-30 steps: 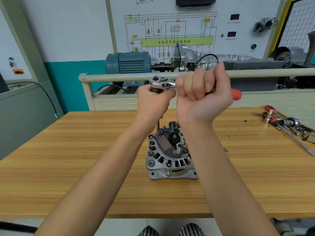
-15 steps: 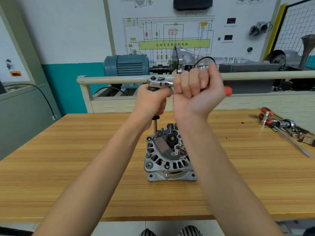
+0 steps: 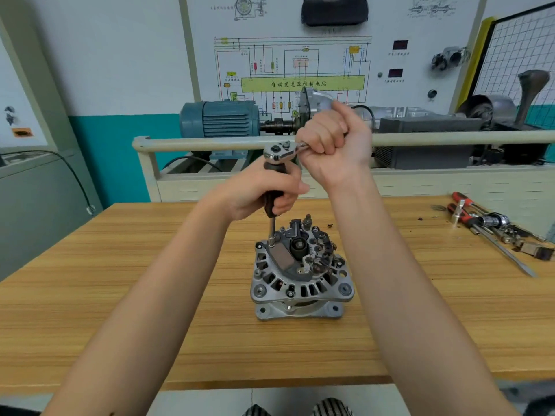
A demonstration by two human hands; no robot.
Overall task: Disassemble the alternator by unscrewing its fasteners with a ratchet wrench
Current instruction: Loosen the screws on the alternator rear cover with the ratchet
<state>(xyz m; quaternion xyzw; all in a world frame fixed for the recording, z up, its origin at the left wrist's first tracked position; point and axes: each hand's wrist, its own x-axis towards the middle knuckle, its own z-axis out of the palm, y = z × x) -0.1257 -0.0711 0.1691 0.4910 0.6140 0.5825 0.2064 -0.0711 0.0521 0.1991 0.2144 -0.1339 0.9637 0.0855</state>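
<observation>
A silver alternator (image 3: 300, 274) stands upright on the wooden table (image 3: 120, 280), its rear end with black regulator parts facing up. A ratchet wrench (image 3: 280, 153) sits on a black-handled vertical extension (image 3: 271, 202) whose thin shaft reaches down to a fastener at the alternator's upper left. My left hand (image 3: 264, 190) grips the black extension handle just below the ratchet head. My right hand (image 3: 335, 145) grips the wrench's handle to the right of the head; the handle is hidden in the fist.
Red-handled pliers, sockets and a long screwdriver (image 3: 492, 232) lie at the table's right end. Behind the table runs a cream rail (image 3: 210, 142), with a blue electric motor (image 3: 219, 118), gearbox parts and a wiring-diagram board (image 3: 300, 70) beyond it.
My right hand has swung the wrench handle away from me and to the right, so the red handle end no longer shows. The left hand stays on the extension.
</observation>
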